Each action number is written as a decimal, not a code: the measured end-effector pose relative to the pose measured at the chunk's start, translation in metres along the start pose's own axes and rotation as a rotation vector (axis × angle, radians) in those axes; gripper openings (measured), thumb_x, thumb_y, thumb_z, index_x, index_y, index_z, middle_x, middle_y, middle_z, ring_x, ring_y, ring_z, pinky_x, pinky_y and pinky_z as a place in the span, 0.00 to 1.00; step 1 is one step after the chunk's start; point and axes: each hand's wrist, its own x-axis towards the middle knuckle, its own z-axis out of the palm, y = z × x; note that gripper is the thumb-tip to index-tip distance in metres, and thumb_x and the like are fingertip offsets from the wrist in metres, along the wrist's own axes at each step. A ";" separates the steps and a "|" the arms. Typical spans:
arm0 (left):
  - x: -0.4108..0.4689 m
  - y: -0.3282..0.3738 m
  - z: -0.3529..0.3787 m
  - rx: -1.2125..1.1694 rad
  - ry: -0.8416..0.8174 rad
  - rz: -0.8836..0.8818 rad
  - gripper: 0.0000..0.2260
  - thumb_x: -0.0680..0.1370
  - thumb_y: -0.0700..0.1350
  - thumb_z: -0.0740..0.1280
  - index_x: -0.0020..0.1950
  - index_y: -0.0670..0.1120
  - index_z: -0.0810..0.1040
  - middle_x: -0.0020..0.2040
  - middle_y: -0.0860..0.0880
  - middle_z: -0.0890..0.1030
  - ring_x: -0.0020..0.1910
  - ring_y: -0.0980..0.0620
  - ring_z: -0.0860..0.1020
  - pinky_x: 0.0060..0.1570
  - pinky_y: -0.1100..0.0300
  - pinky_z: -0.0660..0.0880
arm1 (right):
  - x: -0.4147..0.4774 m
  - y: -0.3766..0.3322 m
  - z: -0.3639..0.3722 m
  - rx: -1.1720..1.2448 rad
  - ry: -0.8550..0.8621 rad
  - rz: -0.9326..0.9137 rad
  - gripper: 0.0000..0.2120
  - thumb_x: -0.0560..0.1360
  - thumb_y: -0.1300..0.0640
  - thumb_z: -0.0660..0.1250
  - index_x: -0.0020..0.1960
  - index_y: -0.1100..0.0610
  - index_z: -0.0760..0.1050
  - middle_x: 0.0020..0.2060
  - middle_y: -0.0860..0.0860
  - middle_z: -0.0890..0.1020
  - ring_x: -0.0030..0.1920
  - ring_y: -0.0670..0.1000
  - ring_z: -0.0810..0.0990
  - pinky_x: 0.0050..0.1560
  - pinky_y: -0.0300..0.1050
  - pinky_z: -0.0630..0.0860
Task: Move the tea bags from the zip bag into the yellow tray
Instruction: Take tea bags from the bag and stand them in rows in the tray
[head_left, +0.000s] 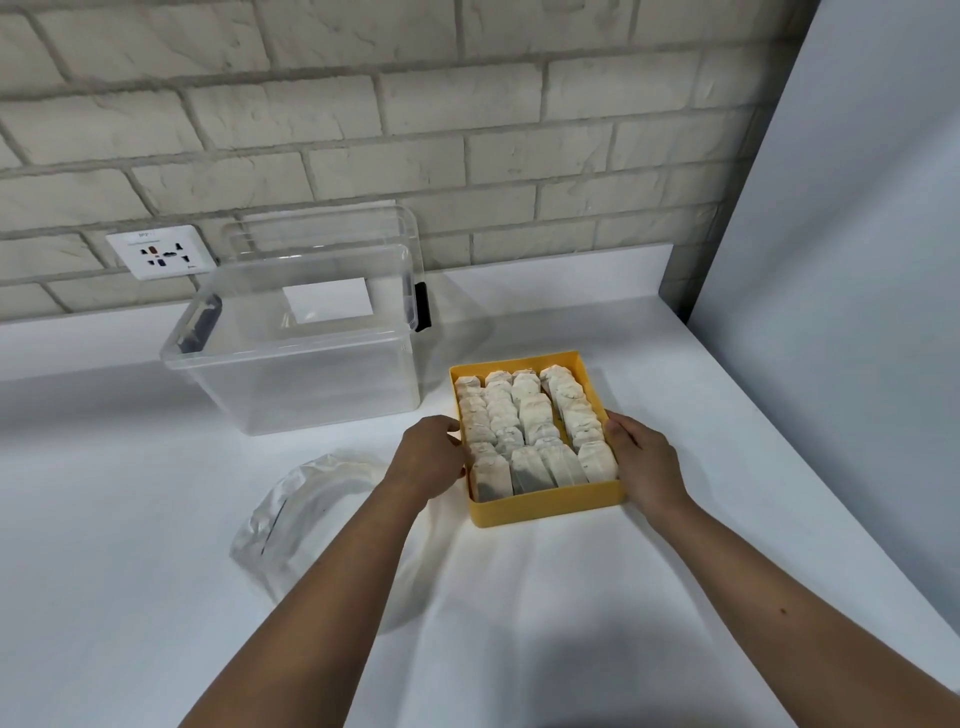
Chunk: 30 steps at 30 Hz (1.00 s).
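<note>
The yellow tray (550, 506) stands on the white counter, packed with several rows of pale tea bags (530, 426). My left hand (428, 457) grips the tray's left wall, fingers curled over its rim. My right hand (641, 467) grips the right wall the same way. The clear zip bag (306, 514) lies crumpled on the counter to the left of my left forearm; I see no tea bags inside it.
A clear plastic storage box (291, 374) with black latches stands behind and left of the tray, its lid leaning on the brick wall. A wall socket (161, 252) sits at the back left. A white panel (857, 260) rises along the counter's right edge.
</note>
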 end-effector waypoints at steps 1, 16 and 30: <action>0.002 0.002 0.001 -0.021 -0.003 -0.008 0.20 0.79 0.36 0.67 0.71 0.39 0.72 0.59 0.40 0.81 0.52 0.43 0.83 0.56 0.46 0.81 | 0.003 0.001 -0.001 0.006 0.001 0.003 0.18 0.83 0.52 0.54 0.66 0.56 0.76 0.61 0.53 0.81 0.59 0.54 0.78 0.62 0.48 0.73; 0.060 0.013 0.005 -0.219 0.143 -0.027 0.17 0.81 0.37 0.63 0.70 0.42 0.75 0.58 0.45 0.83 0.54 0.44 0.82 0.55 0.45 0.81 | 0.080 -0.012 0.017 0.023 -0.001 0.004 0.17 0.83 0.53 0.56 0.65 0.57 0.77 0.59 0.53 0.81 0.59 0.53 0.77 0.55 0.39 0.68; 0.123 0.030 0.007 -0.217 0.292 0.048 0.17 0.83 0.43 0.57 0.71 0.47 0.75 0.65 0.47 0.80 0.64 0.45 0.76 0.67 0.51 0.73 | 0.160 -0.023 0.046 0.082 0.009 0.004 0.17 0.82 0.52 0.57 0.65 0.56 0.77 0.58 0.54 0.82 0.57 0.55 0.79 0.55 0.41 0.72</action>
